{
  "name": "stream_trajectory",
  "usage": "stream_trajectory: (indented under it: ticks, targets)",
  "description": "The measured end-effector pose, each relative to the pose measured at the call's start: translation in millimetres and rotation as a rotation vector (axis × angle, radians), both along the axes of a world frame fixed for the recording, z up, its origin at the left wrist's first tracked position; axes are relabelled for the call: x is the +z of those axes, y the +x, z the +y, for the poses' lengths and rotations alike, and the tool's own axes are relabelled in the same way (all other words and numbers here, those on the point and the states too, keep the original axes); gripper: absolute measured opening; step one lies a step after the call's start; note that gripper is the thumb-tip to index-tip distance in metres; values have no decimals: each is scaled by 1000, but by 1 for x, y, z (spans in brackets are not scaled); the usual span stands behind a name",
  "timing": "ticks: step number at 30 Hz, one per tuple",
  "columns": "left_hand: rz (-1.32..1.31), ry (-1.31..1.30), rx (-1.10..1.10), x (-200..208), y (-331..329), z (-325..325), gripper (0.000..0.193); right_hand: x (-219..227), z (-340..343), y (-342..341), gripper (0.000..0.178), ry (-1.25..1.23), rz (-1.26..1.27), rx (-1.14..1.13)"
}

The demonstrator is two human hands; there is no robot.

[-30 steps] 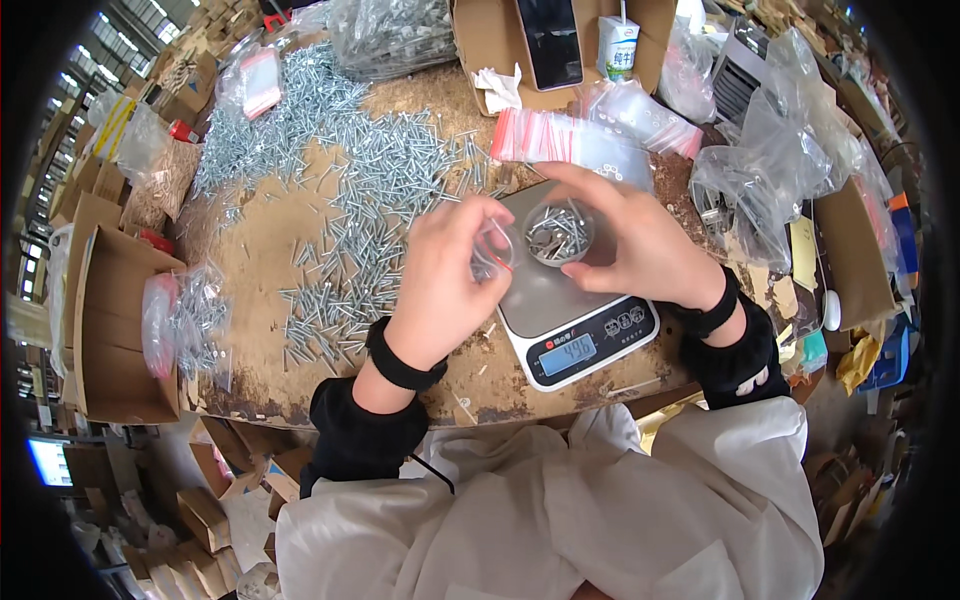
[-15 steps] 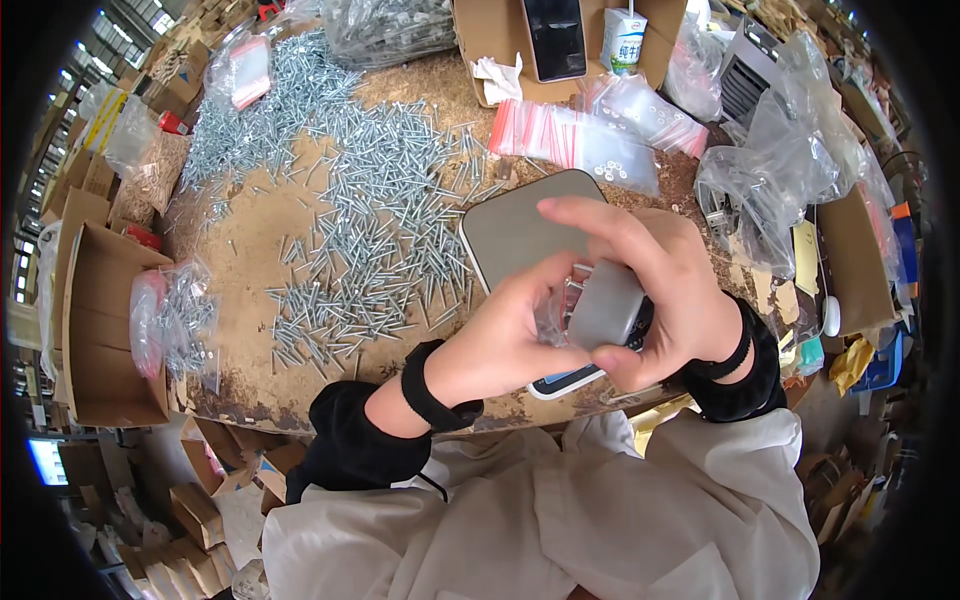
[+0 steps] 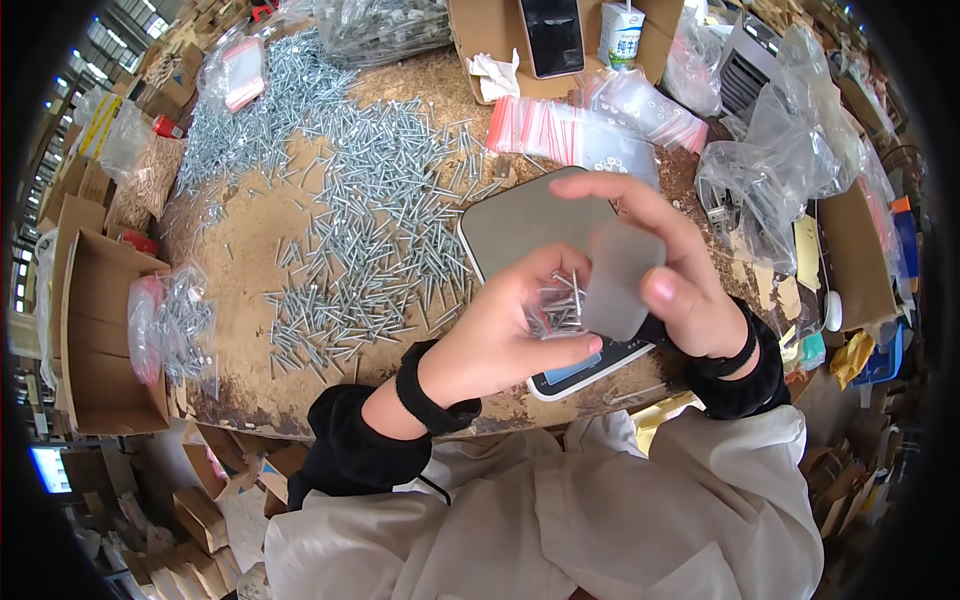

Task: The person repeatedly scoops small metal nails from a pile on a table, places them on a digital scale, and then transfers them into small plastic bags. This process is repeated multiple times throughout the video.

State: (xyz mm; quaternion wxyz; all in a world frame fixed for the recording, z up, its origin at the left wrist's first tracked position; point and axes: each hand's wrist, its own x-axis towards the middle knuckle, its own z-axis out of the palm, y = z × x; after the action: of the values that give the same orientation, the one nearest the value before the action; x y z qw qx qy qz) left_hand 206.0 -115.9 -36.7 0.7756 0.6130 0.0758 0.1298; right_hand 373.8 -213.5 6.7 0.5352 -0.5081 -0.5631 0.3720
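Between the thumb and fingers of my left hand point(image 3: 495, 325) is a small clear plastic bag point(image 3: 545, 318) with screws point(image 3: 566, 298) showing in its mouth. Right beside that mouth, my right hand point(image 3: 690, 275) grips a grey, translucent small container point(image 3: 625, 280), smeared by motion. Both hands are above a digital scale point(image 3: 520, 222) with a grey plate; they cover part of its plate and panel. Loose silver screws point(image 3: 375, 230) lie in a wide heap to the left of my hands.
Flat zip bags point(image 3: 560, 135) with red edges lie beyond the scale. A phone point(image 3: 553, 38) and a drink carton point(image 3: 621, 38) stand in a cardboard box at the back. Filled screw bags point(image 3: 175, 325) sit by an open carton point(image 3: 105, 330) at left. Crumpled plastic point(image 3: 770, 170) lies at right.
My right hand and the grey container have tilted and moved slightly away from the bag's mouth. The screws in the bag now show more plainly. My left hand has barely shifted.
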Motion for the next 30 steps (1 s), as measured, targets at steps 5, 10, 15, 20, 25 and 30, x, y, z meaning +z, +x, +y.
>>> stream_trajectory:
  ticks: [5, 10, 15, 20, 25, 30]
  targets:
    - [-84, -44, 78, 3, -5, 6, 33, 2, -3, 16, 63, 57, -36, -35]
    - [-184, 124, 214, 9, -9, 10, 38, -7, 5, 28, 72, -46, -698, -71]
    - [-258, 226, 285, 9, -9, 8, 47, -21, 11, 19, 62, 207, -1030, -131]
    - [-338, 288, 274, 4, -10, 10, 49, -5, 8, 12, 52, 353, -937, -71]
    - [-223, 254, 243, 13, -13, 3, 94, -8, 5, 6, 31, 546, -968, -69]
    - [-254, 122, 183, 16, -15, -2, 104, -7, 2, -3, 31, 605, -906, 27]
